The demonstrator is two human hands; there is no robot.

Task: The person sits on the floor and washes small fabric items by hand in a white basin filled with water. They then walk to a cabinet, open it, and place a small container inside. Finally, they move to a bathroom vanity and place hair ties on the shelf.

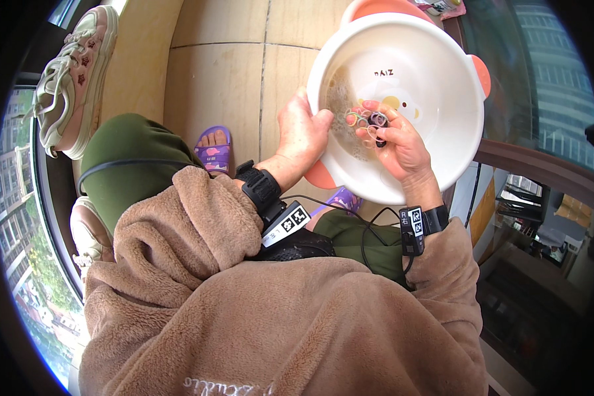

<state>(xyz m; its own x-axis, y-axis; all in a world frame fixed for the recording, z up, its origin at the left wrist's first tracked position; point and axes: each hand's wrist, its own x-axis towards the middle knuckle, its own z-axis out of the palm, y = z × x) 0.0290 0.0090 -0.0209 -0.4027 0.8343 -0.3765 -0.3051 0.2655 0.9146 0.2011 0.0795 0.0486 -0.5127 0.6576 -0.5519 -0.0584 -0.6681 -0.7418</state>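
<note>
My left hand (304,126) grips the left rim of a white plastic basin (440,99) that has coral-coloured tabs on its outside. The basin is tilted, and cloudy, foamy water (344,94) has gathered along its left side. Inside the basin, my right hand (401,143) is palm up with fingers curled around a small bunch of hair ties (377,120). Some of the ties are thin and pale or coloured, others dark and thicker. A printed cartoon face and some writing show on the basin's inner bottom.
Pale floor tiles (218,79) lie under the basin. Sneakers (74,84) stand on a ledge by the window at left. To the right are a glass pane (539,84) and its brown frame (524,161). A black cable (366,232) hangs between my wrists.
</note>
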